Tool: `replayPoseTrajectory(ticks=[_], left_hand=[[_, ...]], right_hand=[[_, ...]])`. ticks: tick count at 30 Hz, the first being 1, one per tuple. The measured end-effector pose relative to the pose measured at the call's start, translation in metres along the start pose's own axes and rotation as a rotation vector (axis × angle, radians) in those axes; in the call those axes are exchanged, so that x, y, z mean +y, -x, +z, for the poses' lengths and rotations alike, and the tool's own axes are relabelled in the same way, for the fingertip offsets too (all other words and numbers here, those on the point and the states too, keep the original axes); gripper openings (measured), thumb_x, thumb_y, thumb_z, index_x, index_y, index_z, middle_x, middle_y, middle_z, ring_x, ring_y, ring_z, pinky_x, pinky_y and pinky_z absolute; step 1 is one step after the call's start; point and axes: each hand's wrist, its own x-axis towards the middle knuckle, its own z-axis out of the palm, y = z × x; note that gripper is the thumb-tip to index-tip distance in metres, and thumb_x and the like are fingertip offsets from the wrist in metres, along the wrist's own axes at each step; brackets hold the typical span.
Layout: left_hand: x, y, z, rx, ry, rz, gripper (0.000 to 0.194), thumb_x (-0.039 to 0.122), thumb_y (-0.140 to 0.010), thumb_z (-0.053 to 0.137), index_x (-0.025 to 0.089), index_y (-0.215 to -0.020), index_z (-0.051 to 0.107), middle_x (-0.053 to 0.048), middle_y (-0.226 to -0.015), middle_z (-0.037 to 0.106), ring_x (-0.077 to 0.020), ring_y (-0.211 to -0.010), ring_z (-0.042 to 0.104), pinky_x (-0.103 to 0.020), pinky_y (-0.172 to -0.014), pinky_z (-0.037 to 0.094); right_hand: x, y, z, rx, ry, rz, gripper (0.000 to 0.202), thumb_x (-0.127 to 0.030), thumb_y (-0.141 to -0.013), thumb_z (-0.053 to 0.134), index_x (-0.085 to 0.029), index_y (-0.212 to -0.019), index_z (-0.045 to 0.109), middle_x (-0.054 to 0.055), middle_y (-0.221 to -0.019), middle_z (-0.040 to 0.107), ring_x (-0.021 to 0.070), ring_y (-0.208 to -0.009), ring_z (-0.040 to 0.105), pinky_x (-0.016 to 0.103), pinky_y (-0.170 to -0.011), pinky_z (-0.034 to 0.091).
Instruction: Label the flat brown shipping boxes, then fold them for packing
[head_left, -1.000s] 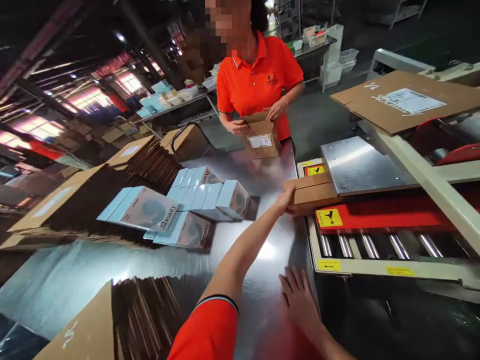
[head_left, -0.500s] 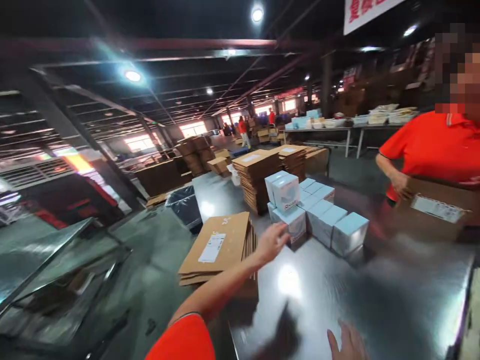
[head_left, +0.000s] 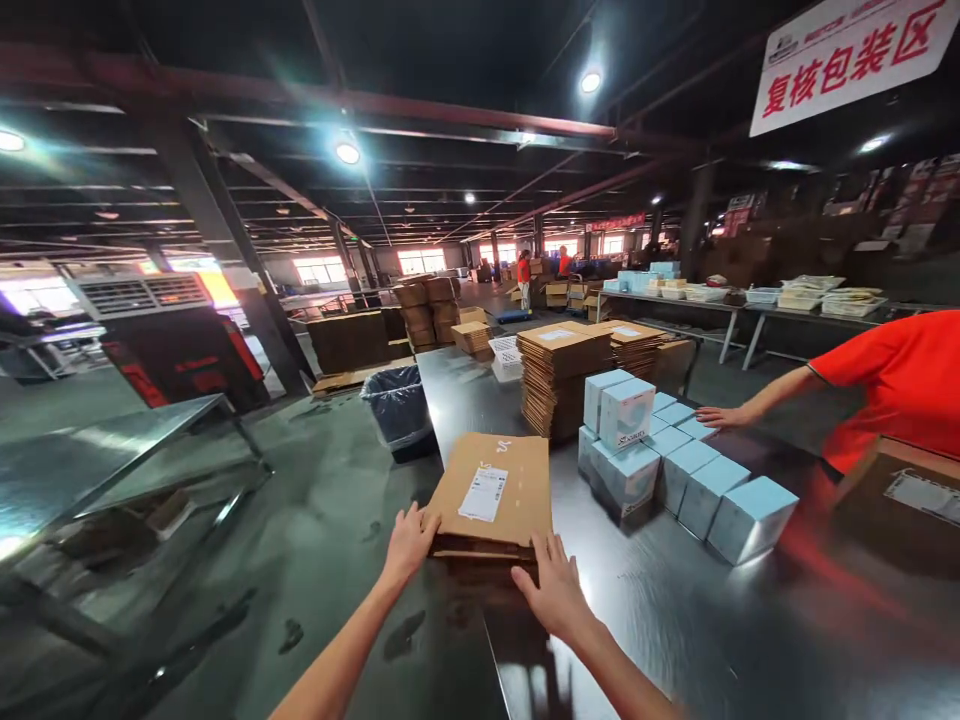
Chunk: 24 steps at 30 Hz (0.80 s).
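A short stack of flattened cardboard boxes (head_left: 517, 490) lies at the left edge of the metal table, with a white label on the top one. At the stack's near left corner is my left hand (head_left: 407, 545), fingers apart and touching the edge. My right hand (head_left: 559, 590) reaches the near right corner, thumb and fingers spread, fingertips on the cardboard. Neither hand is closed round the stack. To the right stand several light blue boxes (head_left: 686, 470), two of them stacked on top at the left end.
Taller stacks of flattened cardboard (head_left: 566, 375) and a white basket (head_left: 506, 358) stand farther back on the metal table (head_left: 675, 630). A lined bin (head_left: 397, 410) is left of it. At right, a co-worker's hand (head_left: 724, 416) touches the blue boxes near an open carton (head_left: 896, 510).
My left hand has moved from beside the blue boxes to the cardboard stack. My right hand has come up to its other corner. The co-worker's hand now reaches the blue boxes.
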Motion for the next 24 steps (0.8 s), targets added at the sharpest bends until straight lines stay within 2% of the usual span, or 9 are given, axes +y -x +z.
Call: replayPoseTrajectory(ticks=[3,5,6,9,11,13,16,20,24], left_hand=[[0.041,0.015,-0.007,0.015,0.622,-0.064,0.060,0.056,-0.076,0.060,0.018,-0.122,0.061,-0.013,-0.115,0.071,-0.0340,-0.111,0.064,-0.046,-0.094,0.051],[0.075,0.036,-0.009,-0.047,0.995,-0.050,0.064,0.055,-0.074,0.063,0.019,-0.126,0.058,-0.010,-0.115,0.071,-0.0292,-0.103,0.067,-0.041,-0.088,0.055],[0.092,0.049,-0.008,-0.100,1.109,-0.033,0.060,0.053,-0.073,0.065,0.019,-0.123,0.061,-0.010,-0.115,0.071,-0.0281,-0.103,0.068,-0.039,-0.088,0.055],[0.133,0.095,0.009,-0.360,1.234,0.003,0.044,0.044,-0.072,0.066,0.018,-0.108,0.068,-0.010,-0.107,0.074,-0.0296,-0.104,0.067,-0.041,-0.091,0.054],[0.148,0.124,0.030,-0.547,1.254,0.014,0.036,0.036,-0.068,0.065,0.019,-0.100,0.069,-0.009,-0.102,0.075,-0.0305,-0.104,0.067,-0.042,-0.092,0.052],[0.155,0.150,0.052,-0.664,1.291,0.020,0.031,0.029,-0.063,0.062,0.020,-0.093,0.069,-0.007,-0.103,0.075,-0.0296,-0.103,0.066,-0.042,-0.093,0.051],[0.157,0.180,0.080,-0.772,1.351,0.018,0.029,0.022,-0.057,0.060,0.021,-0.084,0.068,-0.005,-0.105,0.075,-0.0277,-0.103,0.066,-0.040,-0.093,0.048],[0.157,0.197,0.103,-0.873,1.258,0.012,0.025,0.035,-0.066,0.064,0.018,-0.083,0.073,-0.008,-0.099,0.077,-0.0289,-0.099,0.066,-0.042,-0.092,0.047],[0.156,0.180,0.128,-0.694,1.029,-0.065,0.031,0.040,-0.072,0.059,0.016,-0.080,0.076,-0.011,-0.097,0.077,-0.0290,-0.100,0.064,-0.042,-0.095,0.045]], right_hand=[[0.010,0.013,-0.018,-0.033,-0.180,-0.015,0.072,-0.058,-0.092,0.044,-0.016,-0.150,0.039,0.018,-0.152,0.045,0.0341,-0.141,0.042,0.055,-0.113,0.037],[0.017,0.016,-0.055,0.064,-0.303,-0.020,0.079,-0.064,-0.089,0.044,-0.015,-0.150,0.038,0.017,-0.151,0.046,0.0320,-0.139,0.045,0.052,-0.116,0.035],[0.020,0.016,-0.081,0.175,-0.348,-0.007,0.084,-0.068,-0.086,0.046,-0.015,-0.150,0.037,0.017,-0.154,0.043,0.0321,-0.142,0.041,0.052,-0.118,0.031],[0.033,0.020,-0.172,0.634,-0.479,0.073,0.097,-0.075,-0.082,0.048,-0.014,-0.154,0.026,0.016,-0.162,0.027,0.0311,-0.149,0.027,0.049,-0.122,0.023],[0.045,0.031,-0.223,0.746,-0.525,0.082,0.096,-0.077,-0.081,0.048,-0.015,-0.153,0.029,0.016,-0.160,0.031,0.0305,-0.147,0.030,0.046,-0.120,0.028],[0.063,0.050,-0.253,0.779,-0.499,0.117,0.092,-0.077,-0.079,0.051,-0.016,-0.147,0.039,0.016,-0.152,0.043,0.0311,-0.141,0.041,0.044,-0.116,0.035],[0.098,0.086,-0.258,0.829,-0.428,0.272,0.092,-0.078,-0.069,0.061,-0.017,-0.137,0.048,0.017,-0.133,0.058,0.0333,-0.123,0.055,0.045,-0.106,0.045],[0.140,0.134,-0.228,0.803,-0.405,0.444,0.088,-0.078,-0.057,0.067,-0.016,-0.120,0.056,0.014,-0.115,0.064,0.0344,-0.109,0.060,0.050,-0.102,0.047],[0.161,0.177,-0.191,0.830,-0.408,0.460,0.090,-0.074,-0.062,0.068,-0.018,-0.131,0.048,0.014,-0.137,0.053,0.0349,-0.130,0.049,0.049,-0.115,0.035]])
